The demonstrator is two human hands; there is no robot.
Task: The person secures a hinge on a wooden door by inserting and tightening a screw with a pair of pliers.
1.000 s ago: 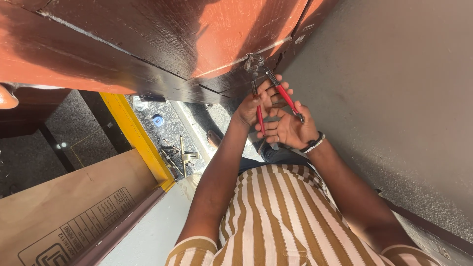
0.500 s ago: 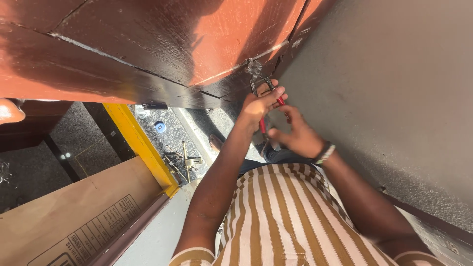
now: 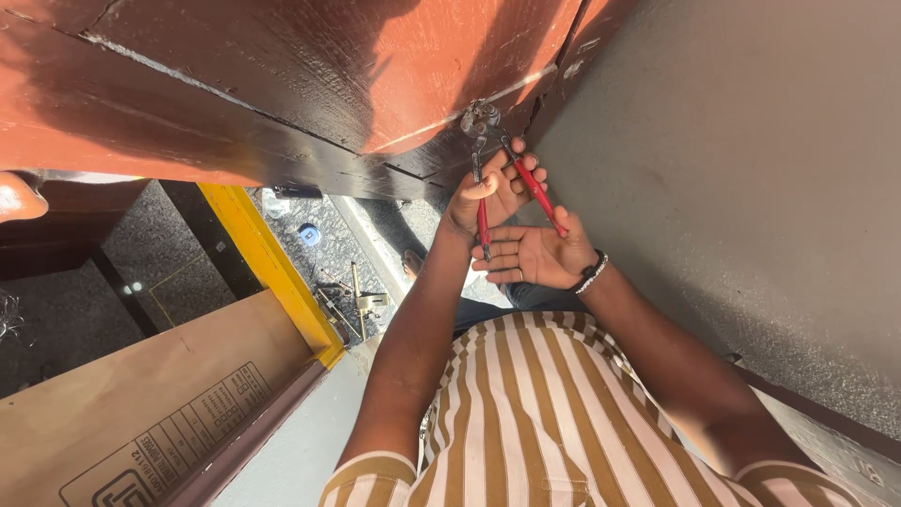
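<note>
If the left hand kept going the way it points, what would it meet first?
Probably the small metal fitting on the brown door, which the red-handled pliers in the left hand already grip; depth is unclear.

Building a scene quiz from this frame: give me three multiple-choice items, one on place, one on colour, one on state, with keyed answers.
1. Where do the pliers' tips sit?
A. On the cardboard box
B. At a metal fitting on the brown door's edge
C. On the floor

2. What colour are the plier handles?
A. Red
B. Blue
C. Green

3. How is the right hand?
A. Fist clenched
B. Out of view
C. Open, palm showing, against a handle

Answers:
1 B: the tips meet the metal fitting on the door.
2 A: both handles are red.
3 C: the right hand lies open; the left hand grips the pliers.
</note>
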